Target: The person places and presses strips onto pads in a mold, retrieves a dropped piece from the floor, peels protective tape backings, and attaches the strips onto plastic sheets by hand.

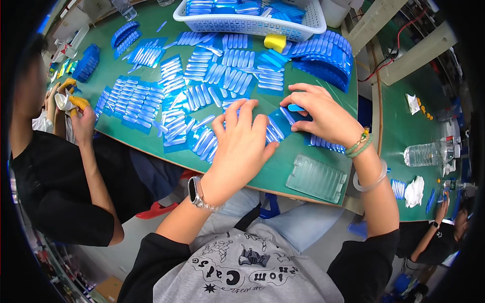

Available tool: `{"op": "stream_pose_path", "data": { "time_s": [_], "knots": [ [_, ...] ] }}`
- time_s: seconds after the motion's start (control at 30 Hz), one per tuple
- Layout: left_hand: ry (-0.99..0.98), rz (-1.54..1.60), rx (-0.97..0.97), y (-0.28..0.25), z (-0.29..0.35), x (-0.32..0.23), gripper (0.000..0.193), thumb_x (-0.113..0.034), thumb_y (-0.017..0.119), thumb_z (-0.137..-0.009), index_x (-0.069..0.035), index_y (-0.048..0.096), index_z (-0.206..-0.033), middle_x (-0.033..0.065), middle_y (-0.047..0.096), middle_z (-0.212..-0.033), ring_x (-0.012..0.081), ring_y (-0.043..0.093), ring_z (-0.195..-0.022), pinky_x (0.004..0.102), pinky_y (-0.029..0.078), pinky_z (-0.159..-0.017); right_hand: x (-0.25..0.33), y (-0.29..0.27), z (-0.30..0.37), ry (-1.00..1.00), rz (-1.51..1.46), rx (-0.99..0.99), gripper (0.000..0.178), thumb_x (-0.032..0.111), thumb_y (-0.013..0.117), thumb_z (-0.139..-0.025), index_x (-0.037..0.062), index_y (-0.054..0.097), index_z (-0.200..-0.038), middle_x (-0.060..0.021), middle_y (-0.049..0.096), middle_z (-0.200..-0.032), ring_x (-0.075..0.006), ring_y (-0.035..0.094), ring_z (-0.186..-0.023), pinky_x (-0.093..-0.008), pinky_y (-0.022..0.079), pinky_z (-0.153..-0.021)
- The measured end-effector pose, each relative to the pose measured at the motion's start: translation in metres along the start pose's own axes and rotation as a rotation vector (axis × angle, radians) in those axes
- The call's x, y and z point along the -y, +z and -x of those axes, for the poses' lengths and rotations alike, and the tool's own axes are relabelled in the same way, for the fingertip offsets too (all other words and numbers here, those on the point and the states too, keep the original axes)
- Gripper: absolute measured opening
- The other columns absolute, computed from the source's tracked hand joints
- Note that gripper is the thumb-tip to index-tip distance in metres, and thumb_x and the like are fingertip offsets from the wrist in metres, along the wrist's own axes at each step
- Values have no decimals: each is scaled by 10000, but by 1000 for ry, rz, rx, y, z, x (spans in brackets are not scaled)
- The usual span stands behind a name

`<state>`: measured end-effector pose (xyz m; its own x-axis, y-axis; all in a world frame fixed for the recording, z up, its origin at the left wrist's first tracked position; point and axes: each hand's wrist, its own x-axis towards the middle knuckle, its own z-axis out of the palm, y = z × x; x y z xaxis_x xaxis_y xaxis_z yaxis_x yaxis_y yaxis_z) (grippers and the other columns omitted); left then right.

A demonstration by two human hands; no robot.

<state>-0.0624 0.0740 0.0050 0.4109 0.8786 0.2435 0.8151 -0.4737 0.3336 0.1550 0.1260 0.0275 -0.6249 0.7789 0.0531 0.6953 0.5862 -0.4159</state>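
Note:
My right hand (326,115) is closed over a small blue strip (296,108), which shows between its thumb and fingers. The strip is long, narrow and round-ended, above a blue film sheet. My left hand (240,151) lies palm down over more shiny blue strips (274,130), its fingers bent and apart. Whether its fingertips touch the strips cannot be made out. Beside it, rows of strips on blue sheets (204,144) are spread out on the green table. A clear ribbed plastic tray (316,178) lies near the table's front edge, below my right hand.
A white perforated basket (247,24) filled with blue pieces stands at the back, near a yellow block (275,43). Curved stacks of blue sheets (323,58) lie at the right back. At left, a co-worker (65,182) works with yellow finger covers. A water bottle (428,153) is at far right.

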Motion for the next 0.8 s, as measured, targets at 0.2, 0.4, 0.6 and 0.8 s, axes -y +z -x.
{"op": "stream_pose_path", "data": {
  "time_s": [0.2, 0.4, 0.6, 0.8],
  "knots": [
    [-50, 231, 28, -10, 4, 9, 690, -195, 792, -725, -71, 474, -1325, 108, 485, -1304, 319, 472, -1191, 437, 292, -990, 23, -12, -15, 69, -65, 108, 360, 58, 787, -693, 44, 555, -967, -110, 616, -1026, -273, 572, -1029, -390, 458, -857],
    [-185, 813, -225, -26, 6, 25, 776, -207, 781, -784, -72, 355, -1419, 171, 471, -1273, 326, 489, -1194, 456, 364, -1024, 37, -13, -16, 96, -974, -192, 433, -3, 753, -759, 89, 330, -786, -116, 642, -1037, -121, 589, -843, -280, 506, -738],
    [-481, 1896, -112, -44, 45, -8, 1044, -55, 724, -841, -251, -57, -1506, 245, 431, -1359, 285, 535, -1199, 421, 450, -999, 92, 8, -7, 202, -1532, -489, 455, -44, 746, -794, 131, 327, -788, -164, 630, -1119, -161, 619, -976, -292, 536, -833],
    [-484, 1827, -216, -39, 59, -22, 926, 68, 653, -849, -218, 46, -1488, 158, 628, -1027, 204, 635, -981, 355, 527, -870, 112, 23, 20, 252, -1421, -710, 453, -81, 744, -779, 119, 338, -786, -164, 622, -1083, -170, 621, -971, -320, 527, -870]
  ]
}}
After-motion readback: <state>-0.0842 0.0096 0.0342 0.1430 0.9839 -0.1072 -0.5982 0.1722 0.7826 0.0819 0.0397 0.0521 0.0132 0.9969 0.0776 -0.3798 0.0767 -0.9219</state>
